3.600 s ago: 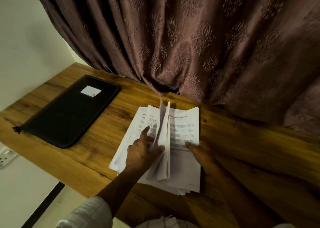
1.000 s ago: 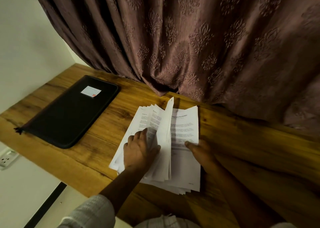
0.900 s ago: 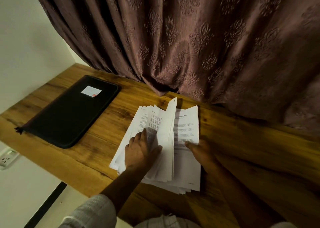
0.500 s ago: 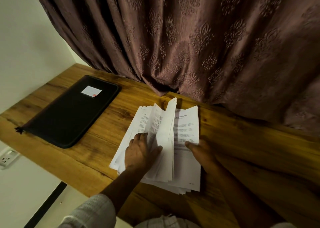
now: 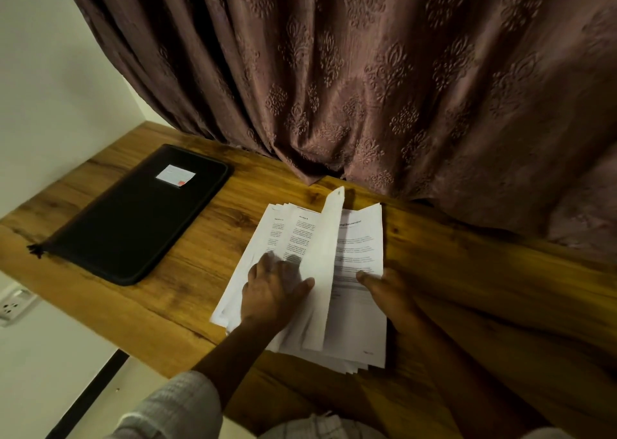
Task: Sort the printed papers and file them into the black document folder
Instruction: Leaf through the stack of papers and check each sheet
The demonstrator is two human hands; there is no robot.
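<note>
Patience here: press flat, open left hand (image 5: 273,291) on fanned white printed papers (image 5: 287,235), tip upright sheet (image 5: 325,271) over its thumb; steady with right hand (image 5: 390,291), grip not discernible.

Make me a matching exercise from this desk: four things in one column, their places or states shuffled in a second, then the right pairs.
Things
1. folder
2. left hand
3. right hand
4. curtain

Places or states
A. hangs behind the desk
B. lies closed, left of the papers
C. thumb on the papers' right edge
D. spread on the papers, thumb against a lifted sheet

Pairs: 1-B, 2-D, 3-C, 4-A
</note>
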